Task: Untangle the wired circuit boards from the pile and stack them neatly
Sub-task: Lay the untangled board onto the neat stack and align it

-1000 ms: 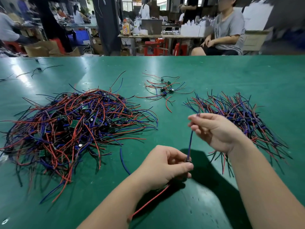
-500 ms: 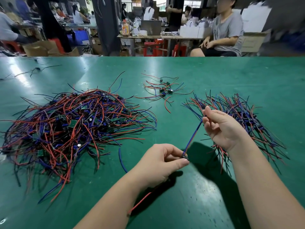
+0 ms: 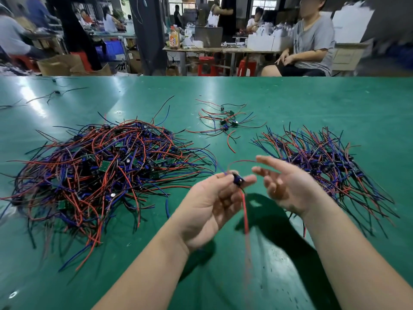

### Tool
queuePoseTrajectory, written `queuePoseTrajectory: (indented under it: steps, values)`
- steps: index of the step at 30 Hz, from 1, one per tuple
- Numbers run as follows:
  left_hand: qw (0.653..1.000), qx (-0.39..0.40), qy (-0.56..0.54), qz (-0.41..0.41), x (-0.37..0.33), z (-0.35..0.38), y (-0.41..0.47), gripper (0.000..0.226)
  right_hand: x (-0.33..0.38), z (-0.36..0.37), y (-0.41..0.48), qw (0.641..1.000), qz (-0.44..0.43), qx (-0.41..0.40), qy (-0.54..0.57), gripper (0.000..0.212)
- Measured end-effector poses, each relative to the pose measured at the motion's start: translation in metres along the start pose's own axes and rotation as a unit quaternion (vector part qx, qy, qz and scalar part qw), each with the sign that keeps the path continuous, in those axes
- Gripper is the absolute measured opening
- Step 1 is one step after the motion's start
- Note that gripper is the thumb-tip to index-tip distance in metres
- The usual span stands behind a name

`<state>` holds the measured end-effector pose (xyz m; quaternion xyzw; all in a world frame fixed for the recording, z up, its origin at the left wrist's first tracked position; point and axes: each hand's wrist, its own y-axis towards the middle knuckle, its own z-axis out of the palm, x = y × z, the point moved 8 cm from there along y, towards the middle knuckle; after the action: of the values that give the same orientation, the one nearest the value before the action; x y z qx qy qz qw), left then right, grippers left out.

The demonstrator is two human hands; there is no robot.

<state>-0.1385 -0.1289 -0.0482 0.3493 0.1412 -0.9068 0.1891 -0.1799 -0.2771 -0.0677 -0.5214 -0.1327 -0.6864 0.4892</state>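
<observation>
Two heaps of wired boards flank us: the tangled pile (image 3: 100, 173) at left, the combed stack (image 3: 324, 162) at right. Our left hand (image 3: 210, 204) pinches one small circuit board (image 3: 238, 180), its red wire (image 3: 244, 213) dangling; our right hand (image 3: 288, 189) hangs just beside it, fingers spread.

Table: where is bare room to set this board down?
Free: the far right of the table, beyond the stack, and its near strip in front of the pile. Crowded: the gap between pile and stack, where the left hand holds the board beside the right hand; a small cluster sits behind.
</observation>
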Motion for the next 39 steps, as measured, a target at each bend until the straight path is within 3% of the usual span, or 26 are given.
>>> queuePoseTrajectory:
  steps: [2,4,7,10,12,15,18,20,22,25,28,32,39]
  values:
    - [0.997,-0.007,-0.074,0.017,-0.008,-0.002,-0.001,0.062,-0.015,0.02,-0.003,0.992,-0.003,0.066,-0.109,0.024]
    - [0.993,-0.01,-0.106,0.039,-0.016,-0.004,-0.003,0.046,-0.028,0.04,-0.006,0.987,0.01,0.135,-0.089,0.032]
    - [0.985,-0.05,-0.148,0.075,-0.026,-0.013,-0.005,0.018,-0.03,0.045,-0.003,0.993,0.05,0.1,0.051,0.018]
    - [0.976,-0.068,-0.179,0.104,-0.034,-0.019,-0.007,0.013,-0.03,0.038,-0.004,0.997,0.014,0.056,-0.042,0.045]
    - [0.975,-0.083,-0.168,0.116,-0.035,-0.021,-0.006,0.014,-0.03,0.056,-0.014,0.989,-0.032,0.125,-0.074,0.054]
    - [0.975,-0.122,-0.111,0.147,-0.03,-0.025,-0.003,0.022,-0.021,0.077,-0.025,0.98,-0.086,0.176,0.043,0.045]
    - [0.973,-0.141,0.013,0.182,-0.026,-0.024,-0.004,0.022,-0.016,0.073,-0.021,0.981,-0.108,0.121,0.107,0.021]
    - [0.974,-0.099,0.102,0.178,-0.024,-0.016,-0.004,0.021,-0.011,0.063,-0.018,0.983,-0.112,0.085,0.116,0.012]
    - [0.972,-0.008,0.184,0.144,-0.018,-0.004,-0.003,0.04,-0.003,0.053,-0.016,0.984,-0.108,0.072,0.118,0.018]
    - [0.972,0.075,0.212,0.076,-0.007,0.004,-0.002,0.054,0.006,0.044,-0.019,0.987,-0.095,0.118,0.06,0.022]
    - [0.98,0.002,0.2,0.021,-0.002,-0.001,-0.002,0.008,0.004,0.04,-0.022,0.976,-0.086,0.16,-0.118,0.017]
    - [0.957,-0.095,0.271,0.036,0.002,-0.018,-0.001,0.007,-0.008,0.038,-0.019,0.959,-0.074,0.119,-0.246,0.02]
    - [0.943,-0.097,0.318,-0.005,0.006,-0.021,0.0,0.004,0.016,0.006,-0.008,0.99,-0.112,-0.018,-0.079,0.023]
